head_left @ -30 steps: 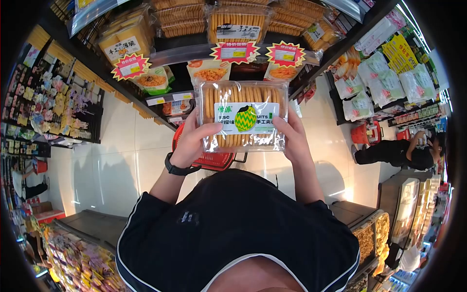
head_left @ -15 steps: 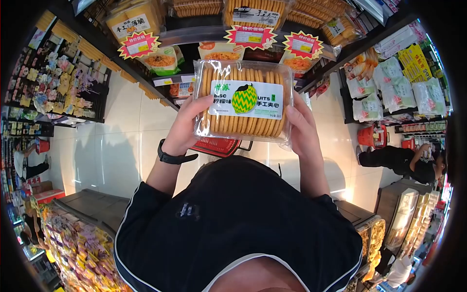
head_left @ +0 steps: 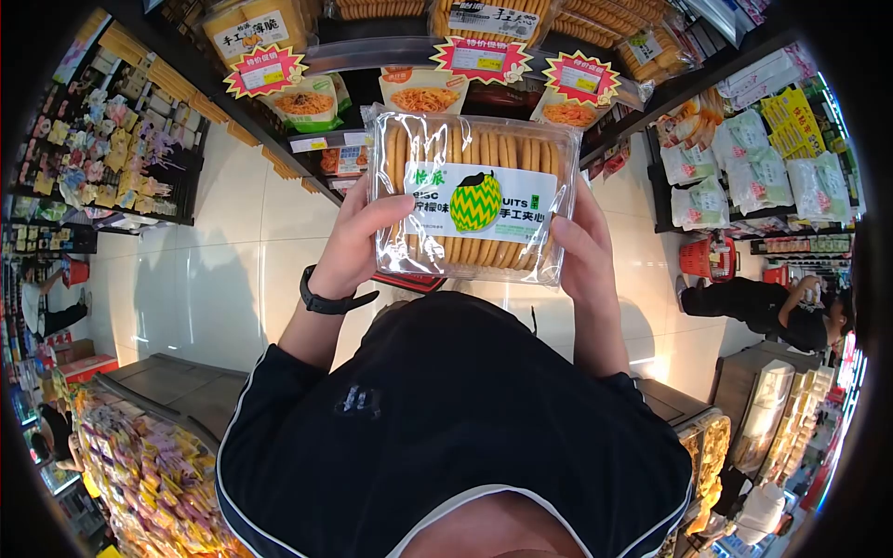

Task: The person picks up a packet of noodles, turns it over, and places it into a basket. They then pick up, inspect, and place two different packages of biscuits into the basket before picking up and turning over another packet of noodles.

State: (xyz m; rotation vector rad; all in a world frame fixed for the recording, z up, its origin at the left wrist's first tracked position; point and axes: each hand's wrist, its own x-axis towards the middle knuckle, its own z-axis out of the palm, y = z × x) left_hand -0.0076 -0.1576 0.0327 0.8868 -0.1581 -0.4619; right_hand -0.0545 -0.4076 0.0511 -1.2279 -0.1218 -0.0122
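Observation:
Between my hands, in front of my chest, is a clear plastic pack of sandwich biscuits (head_left: 470,255). Its white label carries a green and yellow lemon picture. My left hand (head_left: 358,234) grips the pack's left side, the thumb lying over the front by the label and the other fingers hidden behind. On the right edge, my right hand (head_left: 588,244) holds with its thumb near the label's corner. The pack is tilted slightly, its right side lower. A red shopping basket (head_left: 409,281) shows partly beneath it.
Ahead stands a shelf with more biscuit packs (head_left: 488,22), red and yellow price tags (head_left: 482,59) and noodle packets (head_left: 423,93). Hanging goods (head_left: 116,139) line the left and bagged goods (head_left: 744,167) the right. A person (head_left: 763,307) is at far right. Wrapped snacks (head_left: 167,465) fill a bin behind left.
The biscuit pack has tilted, its right side dropping a little, and shifted slightly right and toward me. More of the red basket is covered. Both hands keep their hold.

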